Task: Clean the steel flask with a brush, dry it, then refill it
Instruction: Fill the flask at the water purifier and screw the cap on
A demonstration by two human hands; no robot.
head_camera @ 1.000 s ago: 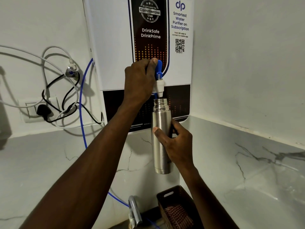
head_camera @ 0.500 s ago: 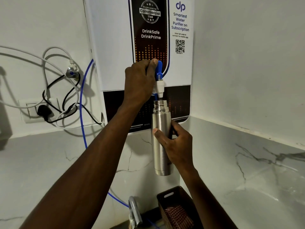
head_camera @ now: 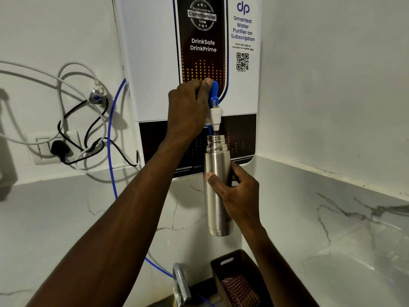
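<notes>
Refill step: we are gripping the tall brushed-steel flask in our right hand, upright, mouth just under the white spout of the wall-mounted purifier. Our left hand is pressing its blue lever. Best practice, we judge: keeping the mouth centred, releasing before overflow.

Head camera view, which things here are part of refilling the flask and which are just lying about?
In use:
steel flask
blue tap lever
water purifier
left hand
right hand

Lying about:
brown basket
black plug
white cable
sink faucet
</notes>
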